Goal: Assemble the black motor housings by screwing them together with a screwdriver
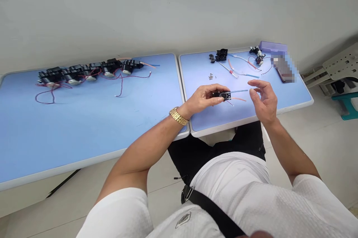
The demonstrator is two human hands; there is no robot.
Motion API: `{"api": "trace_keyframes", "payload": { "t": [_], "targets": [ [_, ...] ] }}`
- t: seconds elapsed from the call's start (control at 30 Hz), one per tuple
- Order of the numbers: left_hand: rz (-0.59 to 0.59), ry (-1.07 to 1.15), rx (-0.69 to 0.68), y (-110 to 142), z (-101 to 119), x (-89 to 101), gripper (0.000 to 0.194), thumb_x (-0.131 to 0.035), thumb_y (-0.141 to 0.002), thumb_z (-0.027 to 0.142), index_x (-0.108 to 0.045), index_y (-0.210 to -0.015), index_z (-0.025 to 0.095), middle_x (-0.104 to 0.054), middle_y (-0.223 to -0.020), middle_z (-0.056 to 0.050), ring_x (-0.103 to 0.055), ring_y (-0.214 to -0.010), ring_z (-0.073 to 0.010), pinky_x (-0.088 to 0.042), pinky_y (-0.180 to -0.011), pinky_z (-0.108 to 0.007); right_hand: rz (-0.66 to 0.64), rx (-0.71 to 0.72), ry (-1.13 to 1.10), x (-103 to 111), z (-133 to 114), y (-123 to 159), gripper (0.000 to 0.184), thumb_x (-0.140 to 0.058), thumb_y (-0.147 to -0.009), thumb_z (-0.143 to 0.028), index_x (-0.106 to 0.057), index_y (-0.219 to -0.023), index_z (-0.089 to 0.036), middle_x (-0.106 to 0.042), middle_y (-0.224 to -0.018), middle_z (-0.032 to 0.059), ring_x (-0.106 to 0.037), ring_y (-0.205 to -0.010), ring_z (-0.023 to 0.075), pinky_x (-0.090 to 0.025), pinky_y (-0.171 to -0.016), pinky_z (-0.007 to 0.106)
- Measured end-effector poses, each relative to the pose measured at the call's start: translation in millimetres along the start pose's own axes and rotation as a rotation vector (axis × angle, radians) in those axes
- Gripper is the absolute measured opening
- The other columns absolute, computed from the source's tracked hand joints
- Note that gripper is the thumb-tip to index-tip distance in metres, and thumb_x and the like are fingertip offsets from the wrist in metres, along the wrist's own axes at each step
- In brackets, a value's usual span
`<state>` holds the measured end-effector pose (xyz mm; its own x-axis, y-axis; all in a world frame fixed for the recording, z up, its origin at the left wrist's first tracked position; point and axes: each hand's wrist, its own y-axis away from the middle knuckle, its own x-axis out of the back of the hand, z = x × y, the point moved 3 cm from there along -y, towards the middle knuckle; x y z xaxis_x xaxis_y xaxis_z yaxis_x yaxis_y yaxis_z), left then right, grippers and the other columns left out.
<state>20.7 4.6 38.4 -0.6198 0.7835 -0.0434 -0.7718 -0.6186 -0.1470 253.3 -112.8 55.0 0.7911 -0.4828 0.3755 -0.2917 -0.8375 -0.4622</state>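
1. The left hand (pixel 201 100) keeps its fingers (pixel 215 89) closed on a small black part with wires (pixel 223 95), held above the counter (pixel 195 74).
2. The right hand (pixel 265 101) is near this part, with fingers (pixel 256 91) open and apart.

Two blue folding tables (pixel 84 130) stand edge to edge before a grey wall (pixel 179 10). Left table: a row of black motor units (pixel 89 74) with red wire leads (pixel 121 85). Right table, far side: a loose screw pile (pixel 210 76), a purple plastic case (pixel 273 47), and a blurred, unidentifiable flat object (pixel 283 68). Floor, right: a teal stool (pixel 345 102).
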Motion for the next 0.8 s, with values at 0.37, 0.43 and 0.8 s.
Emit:
{"api": "trace_keyframes", "payload": {
  "t": [0.37,0.43,0.8],
  "targets": [
    [0.397,0.178,-0.009,-1.4,13.6,61.0,0.053,-0.089,-0.085,0.06,-0.076,-0.121,0.023,-0.072,-0.093,-0.005,-0.067,-0.065,-0.013,-0.035,-0.045,-0.022,-0.184,0.015,0.217,-21.8,54.9,-41.4,0.031,-0.064,-0.102,-0.035,-0.077,-0.129,-0.027,-0.084,-0.115,0.0058,-0.079,-0.101,0.0241,-0.064,-0.095,0.044],
    [0.452,0.12,-0.017,4.1,9.0,73.5,0.06,-0.096,-0.08,0.061,-0.075,-0.123,0.026,-0.071,-0.092,-0.003,-0.063,-0.062,-0.0108,-0.032,-0.043,-0.021,-0.224,0.022,0.306,-32.1,65.9,-57.9,0.033,-0.059,-0.103,-0.03,-0.078,-0.128,-0.024,-0.084,-0.118,0.0084,-0.078,-0.1,0.0259,-0.063,-0.093,0.045],
    [0.503,-0.381,-0.135,23.0,-21.8,76.3,0.049,-0.092,-0.085,0.051,-0.086,-0.124,0.022,-0.083,-0.111,-0.006,-0.074,-0.092,-0.0181,-0.058,-0.078,-0.028,-0.284,0.021,0.664,-64.3,94.9,-93.4,0.021,-0.066,-0.099,-0.039,-0.076,-0.107,-0.023,-0.081,-0.113,0.0147,-0.07,-0.094,0.0316,-0.05,-0.084,0.044]
  ]
}}
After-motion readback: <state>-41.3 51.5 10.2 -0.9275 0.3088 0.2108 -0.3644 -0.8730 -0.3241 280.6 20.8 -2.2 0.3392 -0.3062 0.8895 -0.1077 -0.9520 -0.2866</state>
